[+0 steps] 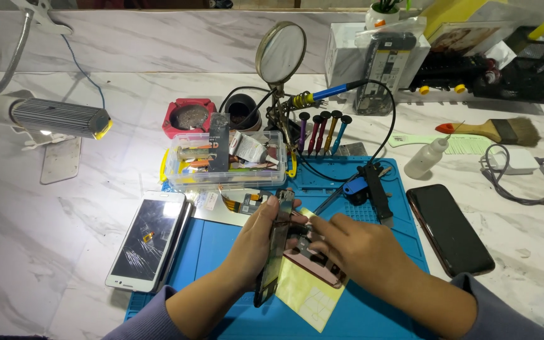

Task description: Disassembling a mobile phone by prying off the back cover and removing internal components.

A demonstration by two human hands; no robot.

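Nearest the camera, two grey-purple sleeves (158, 318) lead up to the hands over a blue silicone work mat (221, 245). The left hand (256, 242) grips a dark slim opened phone screen panel (272, 258), stood on edge, its long axis running away from the person and tilted slightly right. The right hand (360, 252) lies just beside it, fingers curled down onto the pink-edged phone body (316, 264), which rests on a yellow sheet (306, 293); what the fingertips pinch is hidden. Both hands touch the phone, the left one holding it. Further out lie a white cracked-screen phone (149, 239), a black phone (451, 228) and a clear plastic parts box (225, 160).
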